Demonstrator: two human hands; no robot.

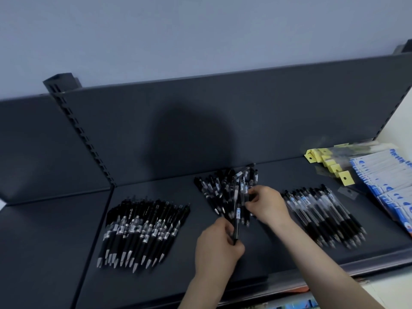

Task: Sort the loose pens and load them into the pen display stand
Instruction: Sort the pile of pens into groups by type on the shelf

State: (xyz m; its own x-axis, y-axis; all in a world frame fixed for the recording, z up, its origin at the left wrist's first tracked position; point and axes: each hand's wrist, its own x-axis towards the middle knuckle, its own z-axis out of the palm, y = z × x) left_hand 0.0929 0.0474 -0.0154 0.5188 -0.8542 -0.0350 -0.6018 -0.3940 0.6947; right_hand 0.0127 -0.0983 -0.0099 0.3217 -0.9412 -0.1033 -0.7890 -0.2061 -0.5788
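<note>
Fingers (225,229) of the left hand (219,246) curl round a single black pen (236,228) and grip it near its lower end. The right hand (268,206) reaches into the heap beyond, its fingertips bent toward pens there. Blur hides whether they have pinched one.

Everything lies on a dark shelf (66,241). At its right end is a fanned stack of blue-and-white packets (390,186). To the left sits a sorted row of black pens (142,228), tips toward the person, and to the right a second row of clear-barrelled pens (323,210). Between the two rows is the loose pile (223,188), jumbled and unsorted. Small yellow-tagged packets (327,163) lie behind the right row.

The step in hand looks like sorting: pens are being pulled from the middle heap and matched by type. Next, the held pen probably has to go to whichever row it matches, laid parallel with its tip the same way. No display stand is in view, so loading has not begun.
</note>
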